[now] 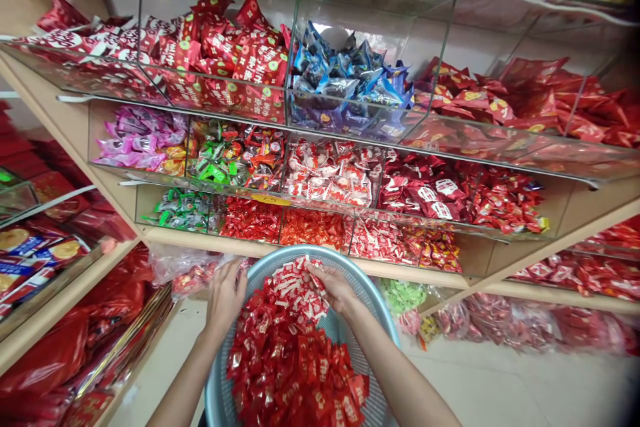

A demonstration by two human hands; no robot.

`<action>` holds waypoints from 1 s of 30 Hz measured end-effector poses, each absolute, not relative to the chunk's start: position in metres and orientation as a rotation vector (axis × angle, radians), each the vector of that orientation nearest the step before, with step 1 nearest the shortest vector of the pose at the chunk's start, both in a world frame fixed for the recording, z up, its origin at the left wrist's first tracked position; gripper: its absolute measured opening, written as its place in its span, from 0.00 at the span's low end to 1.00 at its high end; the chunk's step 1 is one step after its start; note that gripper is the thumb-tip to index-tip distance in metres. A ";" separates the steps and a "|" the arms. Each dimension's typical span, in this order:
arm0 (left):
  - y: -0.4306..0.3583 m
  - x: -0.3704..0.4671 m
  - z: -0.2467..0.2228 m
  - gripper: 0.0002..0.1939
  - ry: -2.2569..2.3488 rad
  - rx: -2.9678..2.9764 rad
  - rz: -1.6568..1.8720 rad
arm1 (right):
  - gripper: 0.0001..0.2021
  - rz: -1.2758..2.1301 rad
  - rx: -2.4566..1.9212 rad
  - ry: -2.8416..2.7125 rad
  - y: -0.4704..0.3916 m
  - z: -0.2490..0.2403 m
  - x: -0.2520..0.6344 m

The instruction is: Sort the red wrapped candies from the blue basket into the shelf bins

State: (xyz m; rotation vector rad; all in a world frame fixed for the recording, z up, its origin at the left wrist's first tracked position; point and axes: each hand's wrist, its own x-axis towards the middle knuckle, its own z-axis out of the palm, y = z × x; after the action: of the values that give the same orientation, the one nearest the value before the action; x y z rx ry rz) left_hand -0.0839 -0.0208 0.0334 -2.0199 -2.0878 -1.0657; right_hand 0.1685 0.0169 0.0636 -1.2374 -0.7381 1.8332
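Basin (369, 292) mouth up; red-white packets (293, 288), long axes mixed, touching right hand (334, 288).

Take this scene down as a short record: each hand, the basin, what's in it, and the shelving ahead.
Left hand: at the left rim of the basin, grip unclear
Right hand: inside it, touching red-and-white packets
Basin: blue-grey, perforated
Contents: red-and-white packets at the far side, red packets nearer
Shelving: wood-edged, several rows, blue packets in an upper one
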 end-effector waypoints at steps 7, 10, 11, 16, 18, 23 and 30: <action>-0.018 -0.084 0.030 0.20 -2.076 -2.058 -1.070 | 0.13 1.778 -1.285 -0.752 0.010 0.067 0.194; -0.018 -0.083 0.031 0.20 -2.072 -2.053 -1.066 | 0.13 1.766 -1.300 -0.789 0.000 0.064 0.211; -0.019 -0.083 0.031 0.20 -2.074 -2.051 -1.064 | 0.13 1.763 -1.314 -0.796 -0.004 0.062 0.215; -0.019 -0.082 0.031 0.19 -2.072 -2.050 -1.077 | 0.14 1.828 -1.411 -0.899 -0.030 0.044 0.214; -0.019 -0.082 0.031 0.19 -2.073 -2.053 -1.092 | 0.13 1.869 -1.447 -0.972 -0.040 0.038 0.208; -0.019 -0.082 0.030 0.20 -2.091 -2.070 -1.093 | 0.12 1.880 -1.527 -1.076 -0.046 0.024 0.189; -0.020 -0.081 0.031 0.19 -2.114 -2.072 -1.089 | 0.11 1.739 -1.558 -1.095 -0.034 -0.007 0.174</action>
State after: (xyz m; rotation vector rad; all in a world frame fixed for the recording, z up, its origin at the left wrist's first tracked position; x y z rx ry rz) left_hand -0.0813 -0.0201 0.0308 -2.0719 -2.1137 -1.0885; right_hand 0.1740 -0.0342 -0.0072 -1.5576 -1.0948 1.7388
